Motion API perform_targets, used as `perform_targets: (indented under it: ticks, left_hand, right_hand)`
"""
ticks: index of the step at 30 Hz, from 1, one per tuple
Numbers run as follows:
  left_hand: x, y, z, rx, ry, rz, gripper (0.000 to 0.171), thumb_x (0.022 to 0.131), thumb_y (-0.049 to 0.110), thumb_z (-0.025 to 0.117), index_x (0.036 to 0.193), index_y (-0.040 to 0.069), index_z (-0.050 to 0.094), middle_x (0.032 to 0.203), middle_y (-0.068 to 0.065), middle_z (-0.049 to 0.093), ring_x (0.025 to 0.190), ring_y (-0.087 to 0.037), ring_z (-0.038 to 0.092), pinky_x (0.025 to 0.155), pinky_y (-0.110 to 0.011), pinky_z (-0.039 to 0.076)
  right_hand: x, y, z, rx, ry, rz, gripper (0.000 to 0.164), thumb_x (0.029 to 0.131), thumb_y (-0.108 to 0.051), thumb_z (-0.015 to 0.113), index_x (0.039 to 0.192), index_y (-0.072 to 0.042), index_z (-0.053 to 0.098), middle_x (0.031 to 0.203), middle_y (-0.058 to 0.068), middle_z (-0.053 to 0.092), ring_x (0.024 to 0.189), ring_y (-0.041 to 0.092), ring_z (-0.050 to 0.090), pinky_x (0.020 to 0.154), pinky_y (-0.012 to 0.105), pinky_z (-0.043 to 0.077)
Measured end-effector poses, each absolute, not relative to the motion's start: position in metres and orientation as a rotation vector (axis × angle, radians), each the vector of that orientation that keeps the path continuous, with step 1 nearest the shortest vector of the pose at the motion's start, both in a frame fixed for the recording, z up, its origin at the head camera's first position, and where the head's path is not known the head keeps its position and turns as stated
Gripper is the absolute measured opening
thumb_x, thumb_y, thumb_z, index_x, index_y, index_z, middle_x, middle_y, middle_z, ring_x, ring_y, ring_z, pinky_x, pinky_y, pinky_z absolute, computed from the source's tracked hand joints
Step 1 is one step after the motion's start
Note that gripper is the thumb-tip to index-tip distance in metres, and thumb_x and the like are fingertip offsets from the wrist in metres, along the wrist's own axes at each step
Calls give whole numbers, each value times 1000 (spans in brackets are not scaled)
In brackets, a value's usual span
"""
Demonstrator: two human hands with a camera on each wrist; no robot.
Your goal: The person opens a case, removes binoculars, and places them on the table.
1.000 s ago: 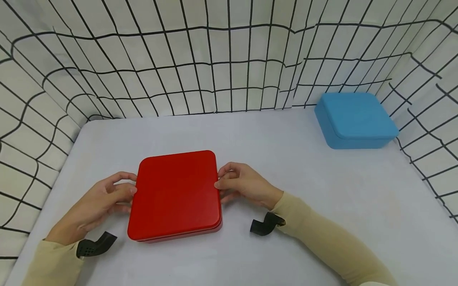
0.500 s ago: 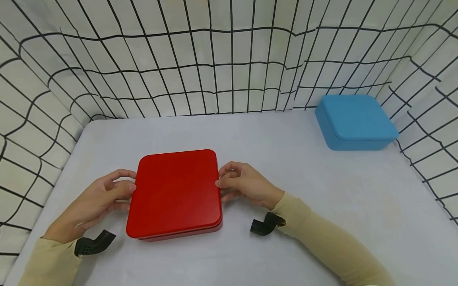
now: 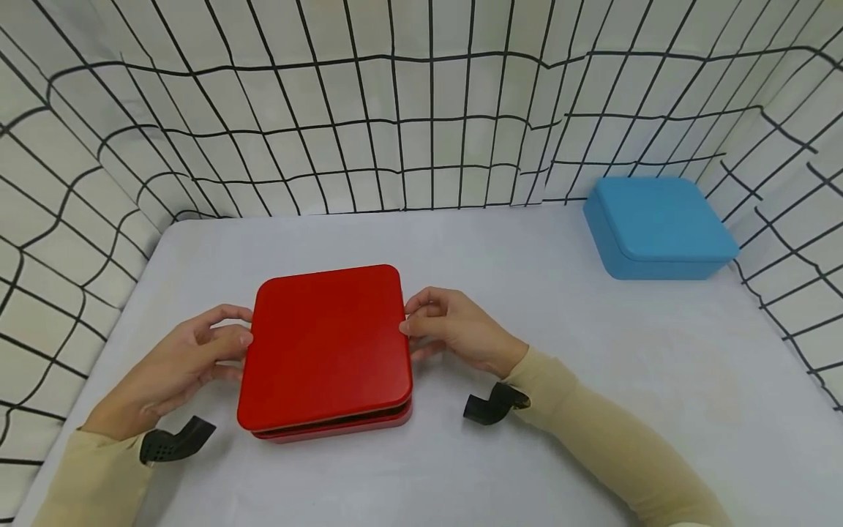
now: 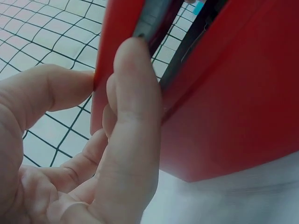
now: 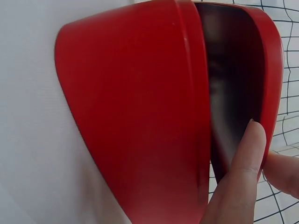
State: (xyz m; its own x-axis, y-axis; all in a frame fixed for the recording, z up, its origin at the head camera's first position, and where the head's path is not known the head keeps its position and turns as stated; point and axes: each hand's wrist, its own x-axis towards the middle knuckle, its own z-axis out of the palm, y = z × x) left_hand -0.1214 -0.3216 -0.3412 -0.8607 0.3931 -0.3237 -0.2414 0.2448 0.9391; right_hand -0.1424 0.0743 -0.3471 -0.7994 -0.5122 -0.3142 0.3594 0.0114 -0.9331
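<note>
A red square tin stands left of centre on the white table. Its lid (image 3: 326, 344) is raised a little from the base (image 3: 339, 430), leaving a dark gap along the near side. My left hand (image 3: 184, 359) pinches the lid's left edge, and my right hand (image 3: 461, 331) pinches the right edge. In the left wrist view, thumb and fingers lie on either side of the lid's rim (image 4: 106, 51), apart from the base wall (image 4: 233, 107). The right wrist view looks into the gap between base (image 5: 131, 93) and lid (image 5: 272, 60); only a dark interior shows, so any contents are hidden.
A blue lidded box (image 3: 661, 223) sits at the table's far right corner. White walls with a black grid (image 3: 431, 117) enclose the back and sides. White table surface (image 3: 560, 307) lies between the tin and the blue box.
The tin's lid has come up from the base, so a gap now shows along the near side. Both hands have risen slightly with it. The blue box stays put.
</note>
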Motion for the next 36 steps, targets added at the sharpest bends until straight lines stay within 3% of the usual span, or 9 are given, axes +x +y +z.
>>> perform_targets:
  ticks: [16, 36]
  left_hand:
    - [-134, -320, -318, 110, 2145, 1575, 30, 107, 19, 54, 135, 18, 44, 107, 3, 77, 93, -23, 75, 81, -34, 64]
    - [-160, -312, -297, 31, 2237, 1502, 30, 107, 29, 57, 133, 25, 44, 106, 13, 73, 93, -13, 74, 83, -26, 63]
  right_hand:
    - [-157, 73, -332, -204, 1745, -1835, 30, 96, -13, 68, 122, -4, 56, 99, 8, 69, 89, 22, 69, 79, 35, 64]
    - [-185, 74, -327, -224, 1797, -1863, 26, 98, -15, 62, 121, -4, 56, 104, 8, 67, 94, 22, 66, 79, 31, 64]
